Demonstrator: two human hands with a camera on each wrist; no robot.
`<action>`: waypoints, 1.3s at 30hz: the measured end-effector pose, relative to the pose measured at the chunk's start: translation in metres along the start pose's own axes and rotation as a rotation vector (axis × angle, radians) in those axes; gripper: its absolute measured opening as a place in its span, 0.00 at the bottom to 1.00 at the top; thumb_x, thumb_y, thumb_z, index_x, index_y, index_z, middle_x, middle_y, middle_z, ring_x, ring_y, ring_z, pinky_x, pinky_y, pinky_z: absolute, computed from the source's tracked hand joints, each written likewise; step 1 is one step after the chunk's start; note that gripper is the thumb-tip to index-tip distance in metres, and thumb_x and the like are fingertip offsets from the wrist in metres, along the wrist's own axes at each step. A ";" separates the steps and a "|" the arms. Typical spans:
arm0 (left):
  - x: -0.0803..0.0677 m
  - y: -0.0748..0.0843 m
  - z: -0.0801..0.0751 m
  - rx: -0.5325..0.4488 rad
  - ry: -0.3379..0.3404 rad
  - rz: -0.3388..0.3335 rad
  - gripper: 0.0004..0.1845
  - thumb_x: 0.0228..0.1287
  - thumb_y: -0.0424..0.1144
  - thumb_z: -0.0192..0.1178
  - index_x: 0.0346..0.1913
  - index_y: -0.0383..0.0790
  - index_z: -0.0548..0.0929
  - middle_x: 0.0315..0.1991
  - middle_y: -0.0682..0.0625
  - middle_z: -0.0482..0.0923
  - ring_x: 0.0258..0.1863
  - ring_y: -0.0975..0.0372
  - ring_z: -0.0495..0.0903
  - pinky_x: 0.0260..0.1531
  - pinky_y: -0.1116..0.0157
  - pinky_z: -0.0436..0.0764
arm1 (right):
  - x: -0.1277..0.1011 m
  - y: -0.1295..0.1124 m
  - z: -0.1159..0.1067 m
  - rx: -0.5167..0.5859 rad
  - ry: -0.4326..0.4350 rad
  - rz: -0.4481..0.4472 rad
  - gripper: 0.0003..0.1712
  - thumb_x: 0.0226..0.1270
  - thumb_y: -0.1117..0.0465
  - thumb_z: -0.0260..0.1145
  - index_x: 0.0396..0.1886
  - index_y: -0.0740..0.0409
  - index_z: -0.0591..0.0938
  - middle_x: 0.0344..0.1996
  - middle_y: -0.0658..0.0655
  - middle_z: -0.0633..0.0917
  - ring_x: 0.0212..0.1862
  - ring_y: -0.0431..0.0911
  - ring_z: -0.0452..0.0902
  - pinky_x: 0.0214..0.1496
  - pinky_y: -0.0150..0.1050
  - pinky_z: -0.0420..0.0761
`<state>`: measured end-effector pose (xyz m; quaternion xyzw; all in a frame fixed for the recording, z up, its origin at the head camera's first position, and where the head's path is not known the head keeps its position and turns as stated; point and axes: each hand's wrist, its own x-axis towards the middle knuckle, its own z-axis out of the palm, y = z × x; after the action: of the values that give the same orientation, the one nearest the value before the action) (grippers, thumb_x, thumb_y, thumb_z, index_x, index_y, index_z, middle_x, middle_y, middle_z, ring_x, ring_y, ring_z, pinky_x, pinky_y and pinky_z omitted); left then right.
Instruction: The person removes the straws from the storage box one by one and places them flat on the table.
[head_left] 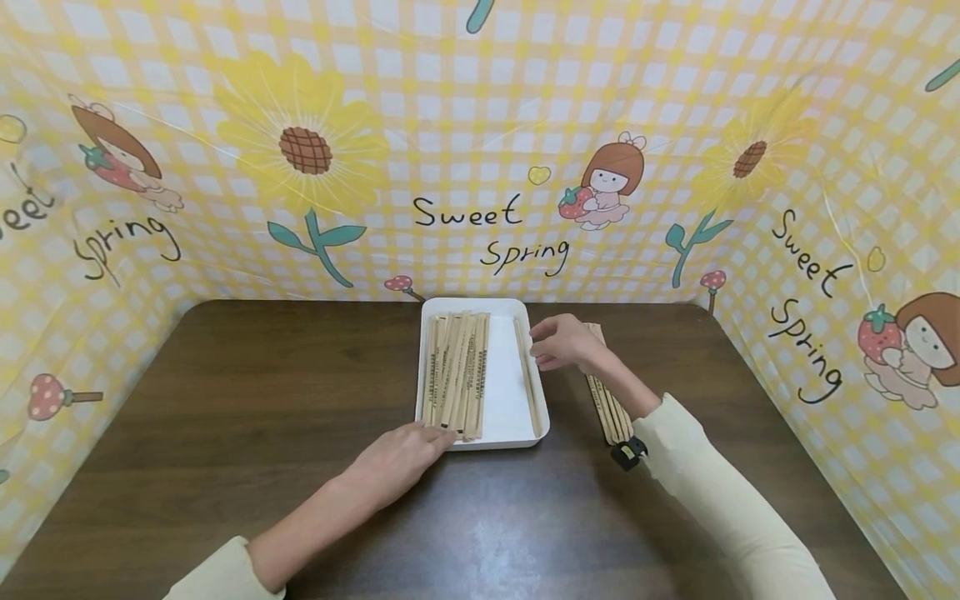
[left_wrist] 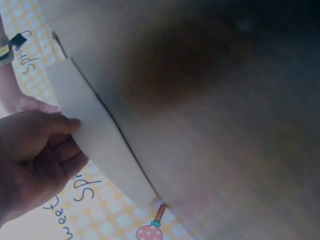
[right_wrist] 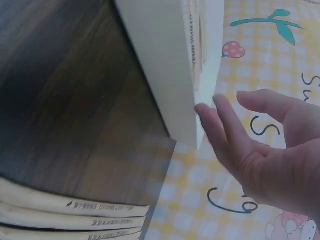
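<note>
Left hand flat at the near-left corner of the white tray, grip relaxed, fingers straight against the tray wall, steadying it on the dark worktop. Inside the tray, a bundle of paper-wrapped chopsticks along its left side, one single wrapped pair by its right wall. Right hand over the tray's right rim, grip loosely spread, holding nothing. Just right of the tray, a spare stack. Best to keep the tray braced and lay pieces parallel.
</note>
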<state>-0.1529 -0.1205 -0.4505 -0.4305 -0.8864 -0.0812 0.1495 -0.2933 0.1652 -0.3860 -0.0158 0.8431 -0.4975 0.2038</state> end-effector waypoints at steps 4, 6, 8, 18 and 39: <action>0.000 0.001 0.000 0.009 -0.008 -0.003 0.19 0.53 0.20 0.64 0.50 0.34 0.83 0.41 0.42 0.85 0.38 0.50 0.85 0.34 0.59 0.86 | -0.001 -0.004 0.003 0.011 0.025 -0.022 0.26 0.65 0.73 0.65 0.62 0.75 0.74 0.45 0.68 0.81 0.43 0.60 0.84 0.45 0.44 0.87; 0.000 0.001 0.000 0.015 -0.011 -0.004 0.19 0.53 0.20 0.64 0.50 0.34 0.83 0.41 0.42 0.85 0.38 0.51 0.85 0.34 0.60 0.86 | 0.000 -0.006 0.006 0.013 0.019 -0.031 0.26 0.65 0.73 0.65 0.62 0.74 0.74 0.45 0.68 0.82 0.44 0.60 0.85 0.45 0.44 0.87; 0.000 0.001 0.000 0.022 -0.007 -0.004 0.19 0.53 0.20 0.64 0.50 0.33 0.83 0.41 0.42 0.86 0.38 0.51 0.85 0.35 0.60 0.86 | 0.002 -0.006 0.011 0.009 0.004 -0.028 0.26 0.64 0.72 0.65 0.62 0.73 0.75 0.43 0.67 0.83 0.41 0.58 0.85 0.44 0.44 0.87; 0.000 0.000 0.000 0.013 -0.003 0.002 0.19 0.53 0.20 0.64 0.50 0.33 0.83 0.41 0.43 0.85 0.37 0.51 0.85 0.34 0.59 0.86 | 0.016 0.000 0.042 -0.042 -0.008 0.025 0.25 0.63 0.72 0.67 0.60 0.73 0.75 0.37 0.66 0.86 0.35 0.54 0.87 0.39 0.41 0.88; 0.000 -0.001 0.002 0.015 0.012 0.009 0.20 0.52 0.21 0.64 0.49 0.35 0.83 0.41 0.43 0.85 0.38 0.51 0.84 0.34 0.59 0.86 | 0.041 0.009 0.076 -0.045 0.051 -0.001 0.18 0.61 0.73 0.68 0.50 0.74 0.77 0.27 0.64 0.86 0.28 0.49 0.86 0.34 0.39 0.88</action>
<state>-0.1536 -0.1208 -0.4522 -0.4327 -0.8842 -0.0764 0.1584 -0.3019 0.0973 -0.4388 -0.0083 0.8590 -0.4786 0.1817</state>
